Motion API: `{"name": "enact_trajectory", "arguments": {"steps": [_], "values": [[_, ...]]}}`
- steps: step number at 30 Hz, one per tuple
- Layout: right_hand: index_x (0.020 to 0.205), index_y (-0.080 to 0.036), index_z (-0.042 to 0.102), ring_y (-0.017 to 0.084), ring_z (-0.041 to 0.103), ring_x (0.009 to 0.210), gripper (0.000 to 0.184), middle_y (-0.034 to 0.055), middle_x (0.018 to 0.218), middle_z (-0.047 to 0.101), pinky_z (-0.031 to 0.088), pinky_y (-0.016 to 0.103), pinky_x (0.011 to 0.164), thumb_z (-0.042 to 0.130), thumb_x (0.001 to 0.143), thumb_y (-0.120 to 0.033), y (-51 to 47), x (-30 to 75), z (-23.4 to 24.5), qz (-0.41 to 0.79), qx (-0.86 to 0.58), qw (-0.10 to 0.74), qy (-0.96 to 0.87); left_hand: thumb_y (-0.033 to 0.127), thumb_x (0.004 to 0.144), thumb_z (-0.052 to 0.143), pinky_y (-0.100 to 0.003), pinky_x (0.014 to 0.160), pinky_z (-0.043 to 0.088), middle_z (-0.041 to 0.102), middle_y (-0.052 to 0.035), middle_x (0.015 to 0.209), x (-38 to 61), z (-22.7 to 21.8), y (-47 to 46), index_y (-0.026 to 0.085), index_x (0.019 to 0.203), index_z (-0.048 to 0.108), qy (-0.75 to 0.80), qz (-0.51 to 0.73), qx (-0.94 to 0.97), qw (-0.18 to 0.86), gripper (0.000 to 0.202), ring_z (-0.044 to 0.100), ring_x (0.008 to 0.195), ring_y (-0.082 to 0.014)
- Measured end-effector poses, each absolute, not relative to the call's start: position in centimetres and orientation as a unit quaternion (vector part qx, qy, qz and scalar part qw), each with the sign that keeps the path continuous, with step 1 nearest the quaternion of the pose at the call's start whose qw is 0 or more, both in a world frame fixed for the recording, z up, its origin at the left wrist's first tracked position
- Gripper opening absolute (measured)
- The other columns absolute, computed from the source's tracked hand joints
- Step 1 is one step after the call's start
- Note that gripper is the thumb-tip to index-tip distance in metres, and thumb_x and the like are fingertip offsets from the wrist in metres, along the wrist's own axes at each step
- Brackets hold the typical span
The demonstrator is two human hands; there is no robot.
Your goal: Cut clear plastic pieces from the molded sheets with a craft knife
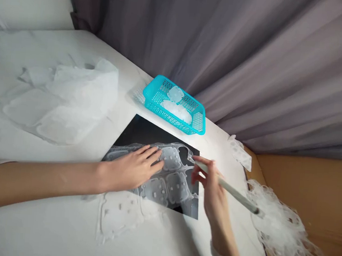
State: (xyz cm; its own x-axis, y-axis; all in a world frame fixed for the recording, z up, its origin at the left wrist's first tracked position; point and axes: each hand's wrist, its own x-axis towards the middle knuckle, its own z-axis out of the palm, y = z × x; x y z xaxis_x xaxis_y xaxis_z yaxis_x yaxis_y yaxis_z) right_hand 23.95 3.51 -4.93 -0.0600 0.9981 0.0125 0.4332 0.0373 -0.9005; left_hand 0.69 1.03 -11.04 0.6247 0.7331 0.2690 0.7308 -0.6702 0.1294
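Note:
My left hand (135, 166) lies flat with its fingers spread on a translucent moulded plastic sheet (154, 191), pressing it onto a black mat (141, 127). Rounded square panels with small raised spots make up the sheet, and part of it hangs over the mat's near edge. In my right hand (213, 186), a slim pale green pen-shaped tool (238, 196) is gripped between thumb and fingers. Its front end meets the sheet's right edge, beside a gap in the plastic; the tip itself is blurred.
A turquoise basket (199, 124) behind the mat holds loose translucent pieces (176, 110). More cloudy plastic sheets (78, 101) are piled at the left. Tangled plastic offcuts (284, 231) lie over the right edge by a cardboard box (308, 190). A grey curtain (195, 39) hangs behind the white table (121, 84).

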Motion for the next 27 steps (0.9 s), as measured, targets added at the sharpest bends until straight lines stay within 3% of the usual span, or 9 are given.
{"name": "enact_trajectory", "arguments": {"steps": [3, 9, 18, 24, 27], "values": [[0.109, -0.020, 0.068, 0.016, 0.058, 0.063, 0.038, 0.0021, 0.075, 0.063, 0.048, 0.029, 0.062, 0.050, 0.094, -0.050, 3.5, 20.9, -6.1, 0.389, -0.555, 0.313, -0.665, 0.019, 0.092, 0.049, -0.049, 0.109, 0.038, 0.048, -0.0222, 0.145, 0.4, -10.7, 1.0, 0.012, 0.130, 0.053, 0.397, 0.106, 0.911, -0.043, 0.038, 0.044, 0.136, -0.0362], [0.103, -0.019, 0.068, 0.015, 0.058, 0.063, 0.027, 0.0017, 0.072, 0.065, 0.046, 0.026, 0.058, 0.058, 0.091, -0.042, 3.5, 19.8, -8.3, 0.385, -0.535, 0.302, -0.689, 0.017, 0.095, 0.042, -0.047, 0.107, 0.040, 0.047, -0.0234, 0.146, -0.2, -10.4, 0.9, 0.011, 0.135, 0.048, 0.382, 0.083, 0.918, -0.074, 0.042, 0.044, 0.135, -0.0360], [0.095, -0.020, 0.070, 0.013, 0.054, 0.058, 0.026, 0.0005, 0.068, 0.065, 0.040, 0.024, 0.050, 0.053, 0.095, -0.039, 3.4, 19.6, -8.9, 0.308, -0.532, 0.267, -0.742, 0.022, 0.097, 0.040, -0.046, 0.104, 0.042, 0.051, -0.0169, 0.144, -0.5, -9.5, 0.8, 0.014, 0.135, 0.052, 0.380, 0.064, 0.919, -0.085, 0.041, 0.050, 0.129, -0.0345], [0.097, -0.019, 0.070, 0.014, 0.063, 0.065, 0.024, 0.0033, 0.084, 0.073, 0.045, 0.026, 0.057, 0.051, 0.097, -0.034, 3.7, 18.8, -8.6, 0.250, -0.515, 0.255, -0.779, 0.022, 0.097, 0.041, -0.044, 0.102, 0.043, 0.052, -0.0175, 0.142, -0.6, -9.2, 0.9, 0.013, 0.134, 0.051, 0.371, 0.046, 0.924, -0.082, 0.039, 0.049, 0.131, -0.0328], [0.093, -0.019, 0.069, 0.015, 0.064, 0.067, 0.023, 0.0029, 0.080, 0.072, 0.046, 0.026, 0.061, 0.050, 0.097, -0.030, 3.3, 18.8, -8.1, 0.223, -0.512, 0.241, -0.794, 0.024, 0.097, 0.043, -0.044, 0.101, 0.042, 0.053, -0.0173, 0.142, -0.6, -9.5, 0.9, 0.015, 0.131, 0.053, 0.378, 0.069, 0.920, -0.082, 0.037, 0.050, 0.129, -0.0321]]}}
